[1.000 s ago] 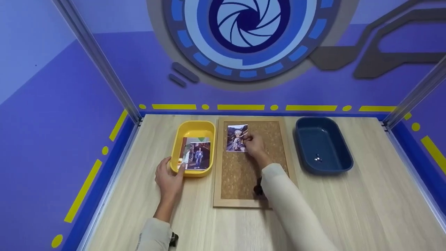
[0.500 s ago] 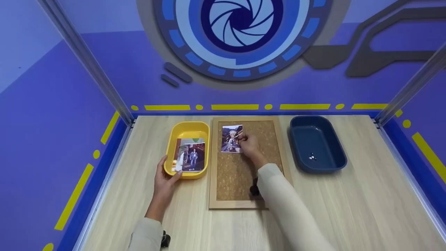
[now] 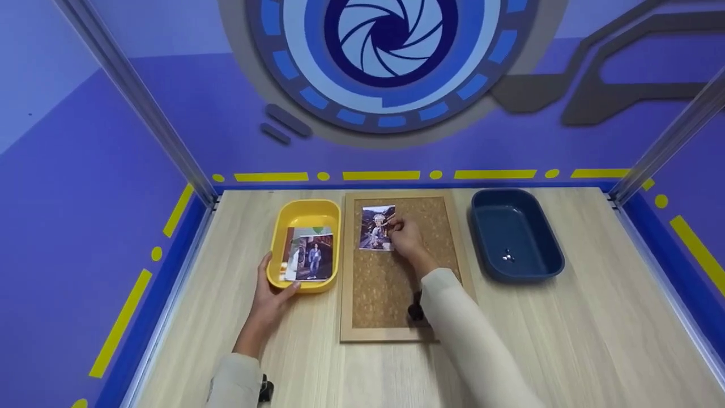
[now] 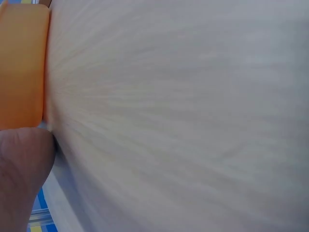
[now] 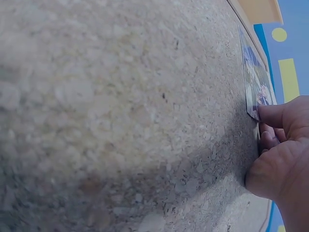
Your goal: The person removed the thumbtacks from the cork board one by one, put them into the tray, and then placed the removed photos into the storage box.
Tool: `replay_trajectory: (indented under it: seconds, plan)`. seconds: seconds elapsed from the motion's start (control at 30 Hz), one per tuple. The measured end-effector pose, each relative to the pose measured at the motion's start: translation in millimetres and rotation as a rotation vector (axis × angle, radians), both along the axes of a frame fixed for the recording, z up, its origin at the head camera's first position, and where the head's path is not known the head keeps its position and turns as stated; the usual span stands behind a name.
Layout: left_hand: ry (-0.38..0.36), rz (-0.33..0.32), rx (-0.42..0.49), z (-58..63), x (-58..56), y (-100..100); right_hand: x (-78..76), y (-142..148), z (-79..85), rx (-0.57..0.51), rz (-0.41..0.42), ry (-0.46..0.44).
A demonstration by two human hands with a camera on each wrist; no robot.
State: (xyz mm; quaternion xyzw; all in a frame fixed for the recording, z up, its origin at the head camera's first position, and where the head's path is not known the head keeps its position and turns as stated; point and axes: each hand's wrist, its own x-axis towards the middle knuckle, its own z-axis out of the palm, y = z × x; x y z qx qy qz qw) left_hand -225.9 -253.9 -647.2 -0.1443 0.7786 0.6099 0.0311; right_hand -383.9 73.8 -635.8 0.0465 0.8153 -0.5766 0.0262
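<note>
A photo print of a figure in pale headwear lies at the upper left of a wood-framed corkboard. My right hand pinches its right edge; the right wrist view shows a finger on the photo's edge and the other fingers curled against the cork. What is under those fingers is hidden. To the left, a yellow tray contains several overlapping photos. My left hand holds that tray's near left corner, thumb at the front side and fingers along the left wall.
Right of the corkboard stands a dark blue tray with a few small shiny pieces, too small to identify. Patterned blue panels enclose the pale wooden table at the back and sides.
The head view has shifted slightly, so everything appears farther left than a second ago. My left thumb has moved from over the yellow tray's rim to its front side. The right hand stays at the photo.
</note>
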Motion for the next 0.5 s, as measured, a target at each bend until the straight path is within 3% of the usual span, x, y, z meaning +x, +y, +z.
replay_trajectory:
  seconds: [0.2,0.5]
  plan:
    - [-0.01,0.013,0.018,-1.4,0.3,0.6,-0.7,-1.9,-3.8,-0.067,-0.006,-0.008]
    - [0.007,0.012,0.064,1.2,0.5,0.8,-3.7,-3.1,-5.3,-0.063,-0.016,0.045]
